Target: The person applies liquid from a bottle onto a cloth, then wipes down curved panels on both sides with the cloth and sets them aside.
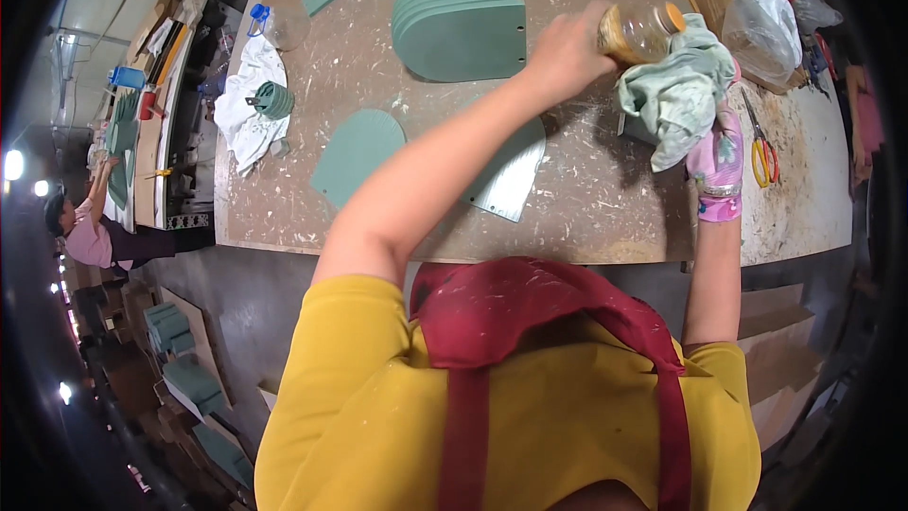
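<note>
Toward the bench's [596, 208] right edge, the left hand's [572, 52] fingers wrap a tilted, orange-capped clear bottle [638, 36] of yellowish contents. The gloved right hand [716, 156] holds a pale green rag [673, 85], covering most fingers; their closure cannot be told.

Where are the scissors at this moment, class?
In the head view, the scissors lie toward the right side of the table, just right of the gloved right hand and the pale green cloth.
</note>
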`<state>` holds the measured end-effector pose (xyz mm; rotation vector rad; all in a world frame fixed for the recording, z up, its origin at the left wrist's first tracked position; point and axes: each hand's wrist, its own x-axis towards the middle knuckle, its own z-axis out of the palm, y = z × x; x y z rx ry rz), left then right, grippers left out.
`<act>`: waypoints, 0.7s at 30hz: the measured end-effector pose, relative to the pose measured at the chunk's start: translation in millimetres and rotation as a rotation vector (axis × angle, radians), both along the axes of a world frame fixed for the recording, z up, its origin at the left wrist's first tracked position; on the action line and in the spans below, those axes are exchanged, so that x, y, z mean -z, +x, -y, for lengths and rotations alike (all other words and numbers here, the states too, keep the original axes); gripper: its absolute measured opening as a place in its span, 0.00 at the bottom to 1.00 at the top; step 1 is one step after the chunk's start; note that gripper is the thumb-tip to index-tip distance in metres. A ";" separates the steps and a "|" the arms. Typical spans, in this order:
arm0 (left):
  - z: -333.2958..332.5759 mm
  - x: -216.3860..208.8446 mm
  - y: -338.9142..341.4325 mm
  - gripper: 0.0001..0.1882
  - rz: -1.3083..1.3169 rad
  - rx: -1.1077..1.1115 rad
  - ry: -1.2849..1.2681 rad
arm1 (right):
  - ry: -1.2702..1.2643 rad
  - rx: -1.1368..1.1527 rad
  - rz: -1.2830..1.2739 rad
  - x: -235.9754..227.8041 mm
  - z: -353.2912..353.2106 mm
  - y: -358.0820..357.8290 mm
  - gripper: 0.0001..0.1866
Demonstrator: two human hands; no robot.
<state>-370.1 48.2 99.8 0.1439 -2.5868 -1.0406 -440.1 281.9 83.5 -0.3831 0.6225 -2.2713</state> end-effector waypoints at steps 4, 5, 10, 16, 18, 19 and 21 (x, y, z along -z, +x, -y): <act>9.0 36.7 -39.4 0.33 -0.026 -0.048 0.296 | 0.373 0.152 -0.046 25.3 -15.2 -4.8 0.21; 12.1 47.9 -42.2 0.33 -0.028 -0.059 0.301 | 0.507 0.192 -0.244 35.5 -18.0 1.3 0.22; 7.6 42.1 -10.3 0.30 0.029 -0.033 0.234 | 0.485 0.097 0.038 25.5 -11.3 43.8 0.21; 50.9 72.2 153.2 0.26 0.123 0.140 -0.373 | 1.053 -0.009 -1.064 -8.7 67.9 70.4 0.17; 43.7 86.2 163.1 0.25 0.133 0.145 -0.414 | 1.032 0.077 -1.710 31.3 97.3 74.0 0.13; 41.2 90.6 164.7 0.25 0.153 0.147 -0.470 | 1.023 0.113 -1.919 60.5 104.4 79.8 0.12; 47.1 94.8 172.1 0.25 0.159 0.139 -0.464 | 1.171 -0.176 -1.883 47.3 102.0 120.2 0.14</act>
